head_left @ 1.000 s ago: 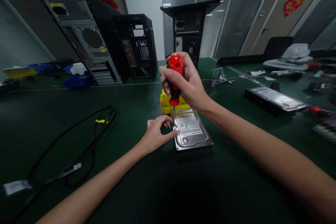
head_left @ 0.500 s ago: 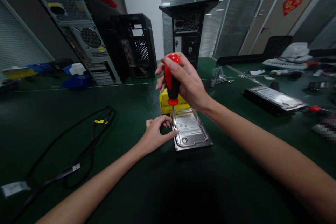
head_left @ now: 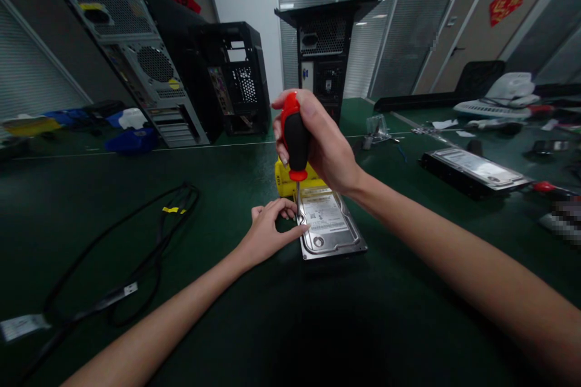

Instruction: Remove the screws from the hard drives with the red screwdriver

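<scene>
A silver hard drive with a white label lies flat on the green table in front of me. My right hand is closed around the red and black handle of a screwdriver, held upright. Its shaft points down to the drive's left edge, where the tip is too small to make out. My left hand grips that same edge, thumb on the top cover and curled fingers beside the shaft. Just behind the drive sits a yellow object, partly covered by my right hand and the screwdriver.
Black cables lie looped at the left. Several computer cases stand at the back, including a large tower. At the right is another hard drive on a black piece, near a red-handled tool. A blue container sits at the left.
My right hand has turned around the screwdriver handle, which now shows more of its black side. The left hand and the hard drive have stayed in place.
</scene>
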Motion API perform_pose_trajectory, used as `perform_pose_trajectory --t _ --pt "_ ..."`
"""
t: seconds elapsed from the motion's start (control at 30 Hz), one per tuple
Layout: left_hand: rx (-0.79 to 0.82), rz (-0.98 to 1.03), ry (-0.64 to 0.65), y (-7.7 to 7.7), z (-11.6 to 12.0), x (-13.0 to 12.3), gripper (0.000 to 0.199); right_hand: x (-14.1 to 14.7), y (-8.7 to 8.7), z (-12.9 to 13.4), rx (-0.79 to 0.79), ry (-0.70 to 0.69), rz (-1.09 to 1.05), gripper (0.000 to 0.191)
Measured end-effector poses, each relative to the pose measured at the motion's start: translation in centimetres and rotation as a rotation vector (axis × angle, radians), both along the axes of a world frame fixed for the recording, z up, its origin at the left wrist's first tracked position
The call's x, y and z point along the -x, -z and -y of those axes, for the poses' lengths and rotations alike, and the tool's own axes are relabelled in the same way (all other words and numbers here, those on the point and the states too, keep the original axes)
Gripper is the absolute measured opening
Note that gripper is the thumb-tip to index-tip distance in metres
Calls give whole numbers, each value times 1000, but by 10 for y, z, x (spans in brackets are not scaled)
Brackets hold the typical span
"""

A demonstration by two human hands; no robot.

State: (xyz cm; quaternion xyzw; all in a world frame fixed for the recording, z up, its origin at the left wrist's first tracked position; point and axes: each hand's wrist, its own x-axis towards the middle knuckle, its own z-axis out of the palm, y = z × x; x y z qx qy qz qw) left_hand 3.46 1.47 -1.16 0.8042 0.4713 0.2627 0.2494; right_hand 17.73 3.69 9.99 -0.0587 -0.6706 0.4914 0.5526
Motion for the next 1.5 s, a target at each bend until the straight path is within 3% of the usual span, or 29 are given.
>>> perform_pose_trajectory --t 0.23,0.4,0.6,0.87,1.17,1.5 --pt "4 12 -7 -1 0 -1 36 1 -4 -3 -29 -23 1 27" --pt "6 6 -5 -1 0 0 36 4 -2 0 -10 45 4 33" --pt "-10 0 3 2 -1 1 38 4 -4 3 -51 -36 50 39" --pt "-18 2 -10 2 0 0 38 12 -9 -5 -87 -136 44 26" --pt "-12 25 -9 0 1 -1 34 12 -2 5 -18 57 25 31" --pt "17 48 -1 -2 1 0 34 6 -7 1 -56 126 -39 29"
